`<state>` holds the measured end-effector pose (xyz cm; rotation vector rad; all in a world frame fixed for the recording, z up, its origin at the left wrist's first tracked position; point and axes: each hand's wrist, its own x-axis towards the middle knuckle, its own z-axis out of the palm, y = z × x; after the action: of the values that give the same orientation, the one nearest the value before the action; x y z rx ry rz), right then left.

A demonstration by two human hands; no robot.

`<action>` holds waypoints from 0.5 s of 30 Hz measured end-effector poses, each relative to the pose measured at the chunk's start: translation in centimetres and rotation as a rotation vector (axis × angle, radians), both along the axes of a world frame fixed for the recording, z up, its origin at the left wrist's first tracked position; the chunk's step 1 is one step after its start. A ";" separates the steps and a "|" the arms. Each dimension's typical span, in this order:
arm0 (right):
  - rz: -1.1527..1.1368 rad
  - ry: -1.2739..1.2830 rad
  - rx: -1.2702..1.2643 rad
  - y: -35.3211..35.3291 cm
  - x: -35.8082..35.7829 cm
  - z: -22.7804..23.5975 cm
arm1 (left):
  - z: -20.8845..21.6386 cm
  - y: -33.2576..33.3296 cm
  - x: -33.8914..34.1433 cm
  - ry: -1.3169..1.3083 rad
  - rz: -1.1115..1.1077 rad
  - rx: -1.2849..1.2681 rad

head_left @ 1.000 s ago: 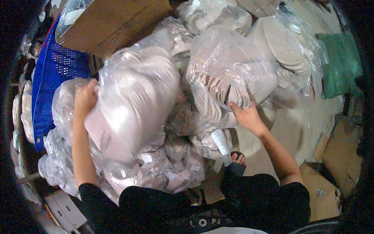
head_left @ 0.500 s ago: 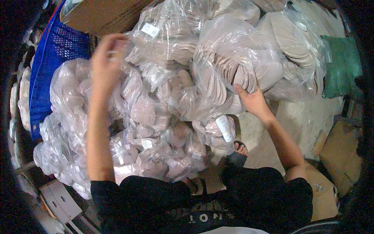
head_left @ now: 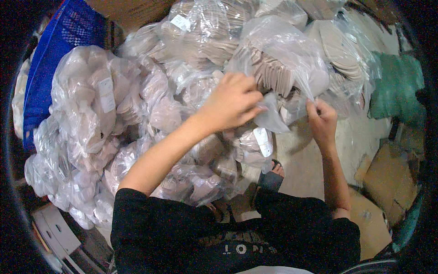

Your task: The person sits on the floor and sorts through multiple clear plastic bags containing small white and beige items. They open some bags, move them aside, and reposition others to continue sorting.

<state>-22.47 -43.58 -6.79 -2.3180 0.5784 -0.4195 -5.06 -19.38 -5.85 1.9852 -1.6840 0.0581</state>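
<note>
In front of me, a clear plastic bag (head_left: 292, 50) holds stacks of flat beige insole-shaped pieces (head_left: 273, 75), their edges showing through its near side. My right hand (head_left: 323, 119) is closed in a pinch on the bag's near right edge, pulling the film taut into folds. At the near left side of the same bag, my left hand (head_left: 235, 101) has curled fingers closed on the film. A loose flap of plastic hangs between the two hands. The left fingertips are partly hidden.
Several filled plastic bags (head_left: 82, 100) are heaped to the left, and others (head_left: 200, 36) lie at the back. A blue perforated crate (head_left: 54, 59) stands far left. On the right are a green sack (head_left: 394, 86) and cardboard boxes (head_left: 390, 178). My foot (head_left: 277, 169) is on the floor below.
My left hand has come from the far left across to the bag. My right hand has left the beige pieces and shifted right and nearer, now pinching the bag's edge.
</note>
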 end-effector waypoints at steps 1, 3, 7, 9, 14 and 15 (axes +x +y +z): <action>-0.050 0.029 -0.008 -0.1 -0.2 -0.1 | -0.1 0.4 0.5 0.055 0.027 -0.075; -0.181 0.106 -0.027 -0.2 -0.3 -0.5 | -0.2 1.1 1.3 0.128 0.100 -0.236; -0.123 -0.152 0.028 0.5 0.0 -1.2 | -0.7 1.7 1.2 0.719 0.014 -0.456; -0.081 -0.215 0.027 1.0 0.7 -1.4 | -1.0 2.0 0.5 1.009 -0.027 -0.456; -0.209 -0.299 0.552 2.3 2.3 -2.4 | -0.8 2.0 -0.3 1.027 0.077 -0.482; -0.250 -0.324 0.641 2.2 2.4 -2.5 | -0.3 1.9 -0.5 1.047 0.097 -0.507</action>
<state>-20.11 -41.37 -9.31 -1.5373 0.7168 -0.6086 -5.55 -17.52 -6.18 1.3097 -0.7789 -0.4092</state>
